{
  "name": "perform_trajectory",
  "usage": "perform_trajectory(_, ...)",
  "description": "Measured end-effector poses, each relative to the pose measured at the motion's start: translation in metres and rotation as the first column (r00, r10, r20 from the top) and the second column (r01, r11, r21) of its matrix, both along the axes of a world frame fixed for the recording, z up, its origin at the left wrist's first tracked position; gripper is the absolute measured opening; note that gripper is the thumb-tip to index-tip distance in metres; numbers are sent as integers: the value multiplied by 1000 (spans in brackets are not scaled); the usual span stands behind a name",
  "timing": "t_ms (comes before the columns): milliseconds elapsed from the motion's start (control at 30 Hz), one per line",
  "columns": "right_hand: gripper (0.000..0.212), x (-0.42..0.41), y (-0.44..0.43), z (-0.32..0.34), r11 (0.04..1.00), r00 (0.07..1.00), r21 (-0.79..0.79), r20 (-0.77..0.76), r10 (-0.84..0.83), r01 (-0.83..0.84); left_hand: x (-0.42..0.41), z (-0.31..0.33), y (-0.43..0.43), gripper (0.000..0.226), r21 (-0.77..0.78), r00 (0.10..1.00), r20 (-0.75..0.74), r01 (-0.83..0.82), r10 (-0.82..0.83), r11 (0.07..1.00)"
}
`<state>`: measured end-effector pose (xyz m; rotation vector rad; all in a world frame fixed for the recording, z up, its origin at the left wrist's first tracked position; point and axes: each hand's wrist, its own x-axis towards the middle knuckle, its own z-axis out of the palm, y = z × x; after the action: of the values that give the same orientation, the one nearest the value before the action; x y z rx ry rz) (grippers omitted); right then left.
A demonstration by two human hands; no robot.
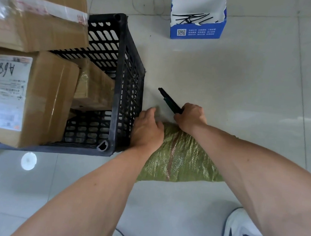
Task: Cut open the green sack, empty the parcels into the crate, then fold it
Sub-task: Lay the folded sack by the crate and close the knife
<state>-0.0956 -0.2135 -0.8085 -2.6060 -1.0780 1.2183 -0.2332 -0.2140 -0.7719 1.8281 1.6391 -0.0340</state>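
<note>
Green sack [181, 156] lies bulging on the tiled floor [234, 78], pressed against the outer wall of the black crate [120, 74], with its far end under both hands.

Three cardboard boxes crowd the crate. A large taped box [36, 15] lies across its far rim, a labelled box [31, 98] fills its left side, and a smaller box [93, 86] sits inside. Well apart on the floor, an open blue box [197, 31] holds black ties [192, 17].

The left grip [147, 128], a bare hand, curls over the sack's far end just beside the crate wall and pins it there. The right grip [190, 118] is clamped round the handle of a black utility knife [170, 101], whose tip points away and to the left, above the floor. Whether the blade is out cannot be told. The sack looks unopened, so this is probably the cutting step.

The main risk is the knife. The two hands almost touch, so a slip or a pull toward the left fingers could cut them. A deep stroke into the taut weave could slice a parcel. With the crate this full, tipped parcels may slide off onto the floor.
</note>
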Motion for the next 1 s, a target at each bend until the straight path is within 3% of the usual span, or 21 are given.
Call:
perform_trajectory(100, 34, 3, -4, 18, 999, 995, -25, -88, -49, 47, 8, 8, 2, 48, -56, 999, 34, -6, 7, 998)
perform_trajectory(333, 20, 6, -16, 53, 946, 938, 187, -277, -207, 264, 25, 24, 14, 47, -224, 967, 95, -210, 236, 952)
perform_trajectory(533, 17, 4, -20, 69, 851, 705, 133, -632, -322, 508, 31, 40, 21, 33, -303, 890, 193, -346, 412, 888)
perform_trajectory(733, 25, 14, -28, 80, 839, 482, -32, -807, -342, 542, 38, 49, 18, 24, -475, 720, 363, -403, 591, 782)
perform_trajectory(833, 24, 17, -31, 85, 854, 491, -33, -807, -329, 519, 42, 52, 18, 16, -444, 722, 412, -374, 556, 814)
perform_trajectory(1000, 17, 21, -34, 93, 879, 643, 42, -698, -314, 475, 49, 65, 16, 26, -470, 718, 417, -355, 558, 808)
